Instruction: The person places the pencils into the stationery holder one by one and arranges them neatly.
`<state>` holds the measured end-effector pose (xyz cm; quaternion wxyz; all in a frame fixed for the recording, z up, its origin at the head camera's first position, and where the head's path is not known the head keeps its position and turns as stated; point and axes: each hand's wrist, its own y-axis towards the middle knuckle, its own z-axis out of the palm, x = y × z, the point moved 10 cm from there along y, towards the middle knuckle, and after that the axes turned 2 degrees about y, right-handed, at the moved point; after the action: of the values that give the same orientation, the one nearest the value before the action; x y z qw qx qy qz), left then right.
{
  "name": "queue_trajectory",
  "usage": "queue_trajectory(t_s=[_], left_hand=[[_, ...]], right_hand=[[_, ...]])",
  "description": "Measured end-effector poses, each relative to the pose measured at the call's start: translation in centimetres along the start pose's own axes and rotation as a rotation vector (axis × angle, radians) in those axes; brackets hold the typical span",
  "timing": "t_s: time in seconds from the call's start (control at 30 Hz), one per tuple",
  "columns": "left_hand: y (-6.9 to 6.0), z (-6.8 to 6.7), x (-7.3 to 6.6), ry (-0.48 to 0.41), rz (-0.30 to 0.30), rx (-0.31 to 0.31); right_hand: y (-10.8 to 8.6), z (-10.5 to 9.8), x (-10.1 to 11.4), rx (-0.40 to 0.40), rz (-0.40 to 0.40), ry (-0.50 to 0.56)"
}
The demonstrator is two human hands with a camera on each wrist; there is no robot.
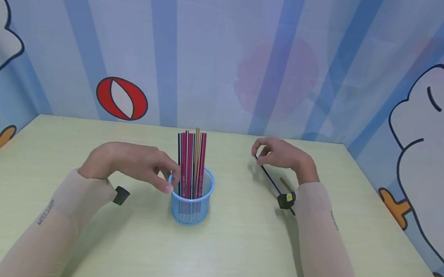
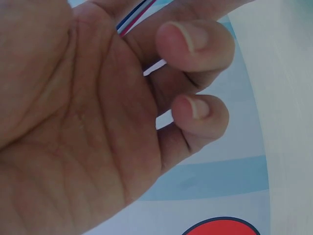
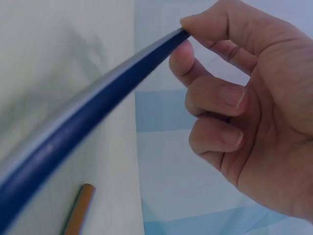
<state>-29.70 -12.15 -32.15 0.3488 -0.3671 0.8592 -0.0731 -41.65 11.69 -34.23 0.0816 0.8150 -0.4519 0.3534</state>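
Note:
A light blue pencil cup (image 1: 189, 212) stands upright on the table, holding several striped pencils (image 1: 190, 162) in pink, dark and gold. My left hand (image 1: 136, 164) grips the cup's left rim with thumb and forefinger; in the left wrist view the other fingers of the hand (image 2: 88, 112) are loosely bent and the cup is hidden. To the right, my right hand (image 1: 284, 155) pinches the end of a dark blue and silver pencil (image 1: 269, 176) between thumb and forefinger. That pencil (image 3: 98, 107) slants down toward the wrist.
A gold-brown pencil (image 1: 287, 184) lies on the table near the right wrist, partly hidden by the wrist camera (image 1: 285, 200). Behind the pale wooden table (image 1: 231, 253) hangs a blue striped cloth (image 1: 217, 59) with printed cartoon shapes.

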Motion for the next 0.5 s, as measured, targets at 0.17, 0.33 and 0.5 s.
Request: queue_trajectory(t_s=[0.17, 0.33, 0.5], left_hand=[[0.0, 0.0, -0.1, 0.0, 0.002, 0.002], [-0.1, 0.1, 0.0, -0.002, 0.0, 0.002], [0.0, 0.0, 0.0, 0.002, 0.002, 0.0]], right_hand=[[-0.3, -0.7, 1.4, -0.04, -0.054, 0.063], [-0.5, -1.1, 2.7, -0.067, -0.115, 0.118], [-0.8, -1.6, 4.0, -0.096, -0.159, 0.142]])
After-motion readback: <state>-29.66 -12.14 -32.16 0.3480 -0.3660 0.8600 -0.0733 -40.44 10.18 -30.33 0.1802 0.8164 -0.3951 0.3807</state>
